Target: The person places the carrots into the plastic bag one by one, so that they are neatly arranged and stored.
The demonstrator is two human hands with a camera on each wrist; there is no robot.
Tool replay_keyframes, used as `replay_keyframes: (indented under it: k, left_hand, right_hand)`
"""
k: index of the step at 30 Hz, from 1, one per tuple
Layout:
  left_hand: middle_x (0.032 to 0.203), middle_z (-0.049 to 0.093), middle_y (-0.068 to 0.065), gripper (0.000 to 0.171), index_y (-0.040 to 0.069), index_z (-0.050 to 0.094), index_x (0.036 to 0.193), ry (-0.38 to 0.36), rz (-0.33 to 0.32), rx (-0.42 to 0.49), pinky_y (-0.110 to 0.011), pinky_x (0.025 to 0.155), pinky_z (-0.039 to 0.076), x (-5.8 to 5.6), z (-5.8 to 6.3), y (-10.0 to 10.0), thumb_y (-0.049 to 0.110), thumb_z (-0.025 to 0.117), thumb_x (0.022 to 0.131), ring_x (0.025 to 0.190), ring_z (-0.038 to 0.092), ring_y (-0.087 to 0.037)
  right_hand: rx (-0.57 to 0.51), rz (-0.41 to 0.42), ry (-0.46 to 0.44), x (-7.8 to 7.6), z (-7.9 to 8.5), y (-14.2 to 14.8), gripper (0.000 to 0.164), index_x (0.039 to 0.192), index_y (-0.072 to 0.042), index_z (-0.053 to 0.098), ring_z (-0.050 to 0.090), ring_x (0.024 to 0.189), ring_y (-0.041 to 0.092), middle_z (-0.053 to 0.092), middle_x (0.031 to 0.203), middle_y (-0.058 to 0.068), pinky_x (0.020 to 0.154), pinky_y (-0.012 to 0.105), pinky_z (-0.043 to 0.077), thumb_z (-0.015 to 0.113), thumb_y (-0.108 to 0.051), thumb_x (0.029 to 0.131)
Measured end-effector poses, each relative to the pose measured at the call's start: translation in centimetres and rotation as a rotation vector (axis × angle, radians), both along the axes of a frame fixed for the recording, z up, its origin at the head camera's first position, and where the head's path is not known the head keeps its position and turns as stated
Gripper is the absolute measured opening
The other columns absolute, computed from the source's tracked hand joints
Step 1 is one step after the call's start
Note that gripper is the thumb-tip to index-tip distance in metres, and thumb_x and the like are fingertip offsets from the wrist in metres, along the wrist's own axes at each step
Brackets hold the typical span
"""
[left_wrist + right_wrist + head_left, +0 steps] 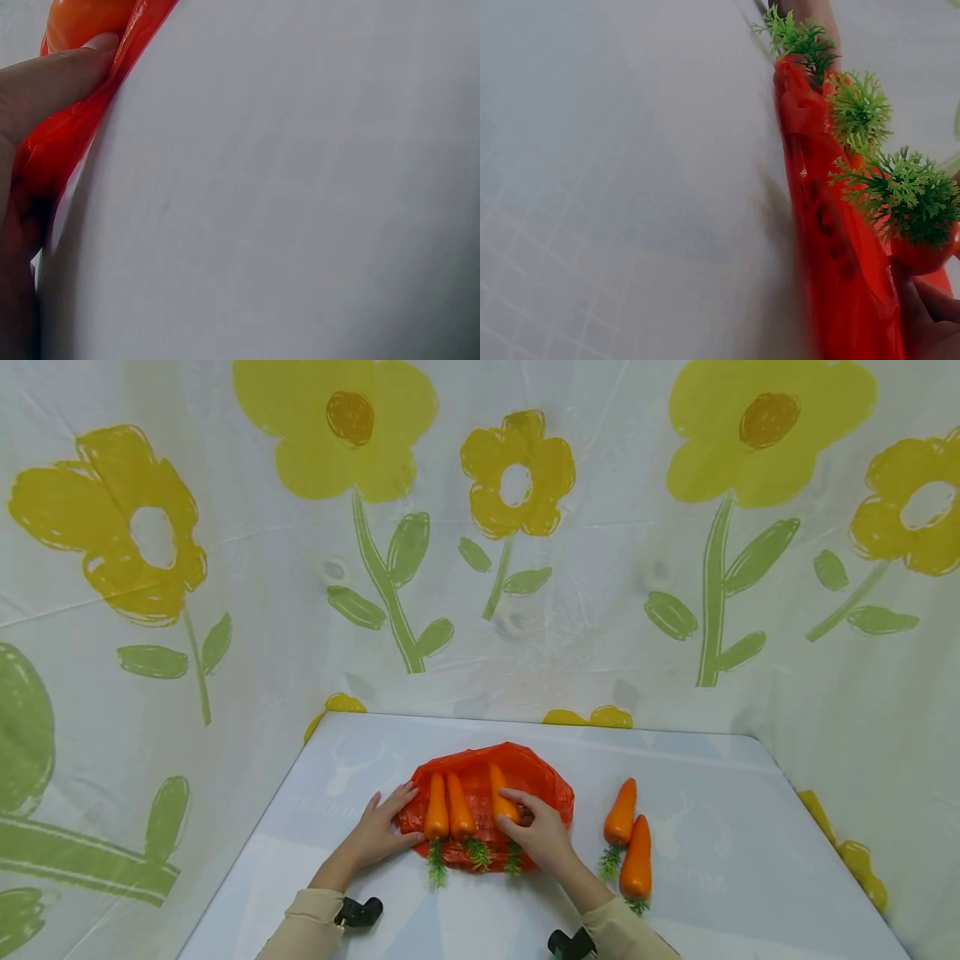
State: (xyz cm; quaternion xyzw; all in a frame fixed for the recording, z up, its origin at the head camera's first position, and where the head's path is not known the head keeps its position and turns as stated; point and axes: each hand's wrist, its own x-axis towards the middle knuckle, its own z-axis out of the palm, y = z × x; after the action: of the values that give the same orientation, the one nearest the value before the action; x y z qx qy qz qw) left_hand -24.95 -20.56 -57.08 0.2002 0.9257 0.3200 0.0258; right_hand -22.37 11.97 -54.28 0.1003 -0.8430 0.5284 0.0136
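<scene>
A red plastic bag (480, 852) lies spread on the table, with two carrots (437, 810) (461, 810) side by side on it, leafy ends towards me. My left hand (381, 828) rests at the bag's left edge, fingers fairly straight over the film. In the left wrist view its thumb (71, 71) lies against the bag beside an orange carrot (86, 22). My right hand (542, 831) pinches a third carrot (498, 783) over the bag's right half. Its green top (911, 195) shows in the right wrist view; part of its body is hidden by the fingers.
Two more carrots (621, 810) (637, 860) lie on the table to the right of the bag. The pale table (712, 860) stands against a flower-print curtain (600, 635). Dark wrist cameras (360, 912) (572, 943) sit at both sleeves.
</scene>
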Motion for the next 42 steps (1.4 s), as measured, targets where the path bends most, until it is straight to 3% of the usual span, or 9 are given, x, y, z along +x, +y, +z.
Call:
replay_keyframes:
  k: [14,23,31,42]
  left_hand:
    - [0.163,0.034,-0.014,0.087,0.006,0.042,0.155,-0.04,0.015,0.005,-0.061,0.122,0.0,-0.1,0.0,-0.1,0.049,0.076,0.088,0.152,0.027,-0.034]
    - [0.163,0.034,-0.013,0.087,0.008,0.042,0.156,-0.065,0.029,0.014,-0.06,0.123,-0.001,-0.1,0.2,0.0,0.051,0.075,0.088,0.152,0.025,-0.035]
    - [0.165,0.032,-0.011,0.088,0.011,0.041,0.157,-0.103,0.033,0.019,-0.06,0.123,-0.001,0.0,0.4,-0.1,0.053,0.075,0.087,0.153,0.023,-0.035]
    - [0.166,0.029,-0.013,0.089,0.009,0.038,0.158,-0.112,0.007,0.04,-0.06,0.122,-0.004,-0.4,0.0,-0.5,0.05,0.076,0.088,0.153,0.02,-0.038]
  right_hand:
    - [0.005,0.059,-0.021,-0.6,-1.0,-1.3,0.042,0.132,-0.023,0.069,0.058,0.09,0.018,0.067,0.116,0.001,0.074,0.024,0.055,0.077,-0.032,0.092]
    - [0.031,0.077,-0.057,-0.7,-1.2,-1.9,0.042,0.133,-0.023,0.067,0.055,0.088,0.018,0.064,0.107,-0.001,0.072,0.023,0.053,0.076,-0.035,0.093]
    - [0.062,0.098,-0.069,-0.8,-1.2,-2.3,0.043,0.134,-0.023,0.066,0.055,0.095,0.019,0.065,0.124,0.002,0.079,0.028,0.053,0.075,-0.036,0.094]
    - [0.127,0.123,0.001,-0.9,-1.3,-2.5,0.044,0.134,-0.019,0.067,0.055,0.096,0.017,0.062,0.128,0.005,0.082,0.029,0.052,0.074,-0.036,0.093]
